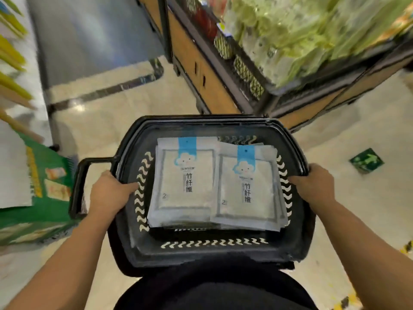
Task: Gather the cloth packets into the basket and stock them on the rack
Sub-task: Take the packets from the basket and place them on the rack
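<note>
black plastic basket held level in front of the body; two stacks of cloth packets lie flat inside, side by side, between both grips; left hand clamps the left rim; right hand clamps the right rim.

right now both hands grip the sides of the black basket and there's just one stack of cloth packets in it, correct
Not quite. The head view shows two stacks of cloth packets lying side by side, not one. The rest holds: the left hand and the right hand grip the sides of the black basket.
</note>
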